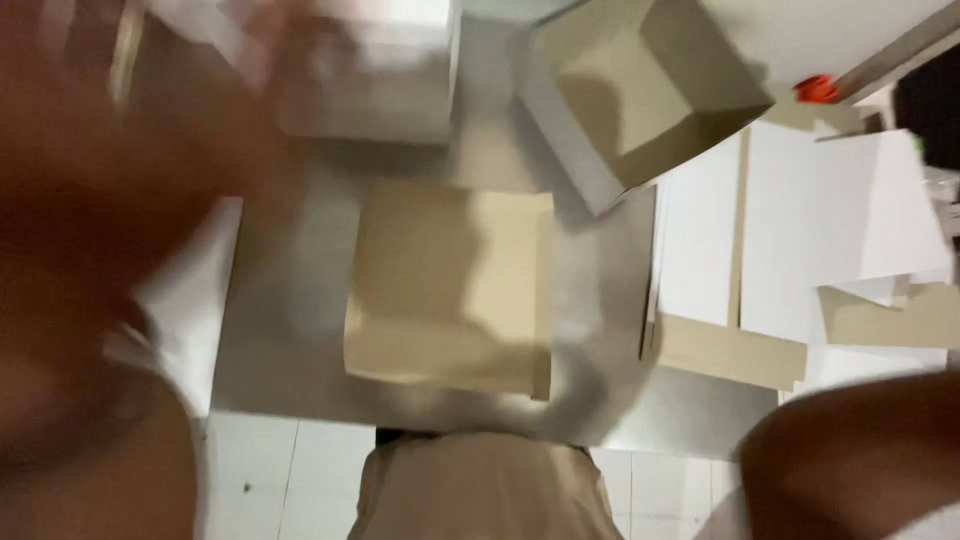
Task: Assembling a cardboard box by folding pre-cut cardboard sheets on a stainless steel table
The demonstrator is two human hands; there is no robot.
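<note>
While everything in my view is smeared with motion, the flat brown cardboard piece (450,290) lies in the middle of the grey metal table (290,340), straight ahead of me and touching neither hand. My left hand (110,150) is raised close to the camera, a big blurred shape covering the upper left corner; I cannot tell whether its fingers are spread or curled, and I see nothing in it. My right arm (850,450) sits low at the bottom right edge, only the forearm showing, so that hand is out of sight.

To handle this piece well, I judge I should slow down first, bring both hands down to its opposite edges, and keep it square on the table so the creases fold cleanly rather than crumple.

Beyond it stands an open box (640,90) with white outside and brown inside, tilted toward the far right. A stack of flat white sheets (800,230) lies to the right, well apart from the brown piece. A small red object (815,88) sits past the box
</note>
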